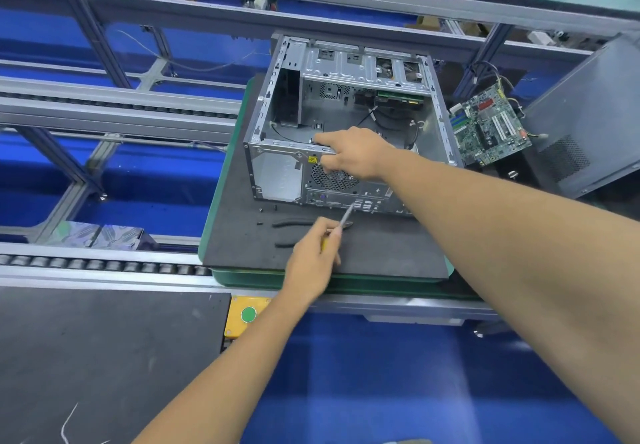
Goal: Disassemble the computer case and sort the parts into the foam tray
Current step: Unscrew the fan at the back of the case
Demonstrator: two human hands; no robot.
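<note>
Two hands in view. Right hand (353, 157) laid over the near top rail of the computer case (341, 124), fingers curled round the rail's edge and gripping it, thumb down against the rear panel above the round fan grille (334, 178). Left hand (313, 256) lower and nearer, closed round a screwdriver (341, 225) with a yellow handle, its single metal shaft aimed up toward the row of ports at the bottom of the rear panel; tip just short of or touching the panel, could not tell which.

One case, side panel off, stood on a dark foam mat (242, 235), open side upward and rear panel toward the camera. Inside: mostly bare metal, a few loose black cables, one green board (400, 97) tucked under the drive bay at the far wall. One yellow warning sticker (312, 159) on the rear rail beside the right hand.

On the mat before the case: three small black screws (260, 224) scattered near the left corner, and two black-handled pliers' grips (287, 224) lying just left of the left hand.

Beyond the case to the right: one motherboard (490, 124) lying tilted, wires trailing, and one grey side panel (585, 117) propped up beside it.

Mat lying on a green pallet (213, 201) on the conveyor. One yellow box with one green button (248, 314) at the near rail.
</note>
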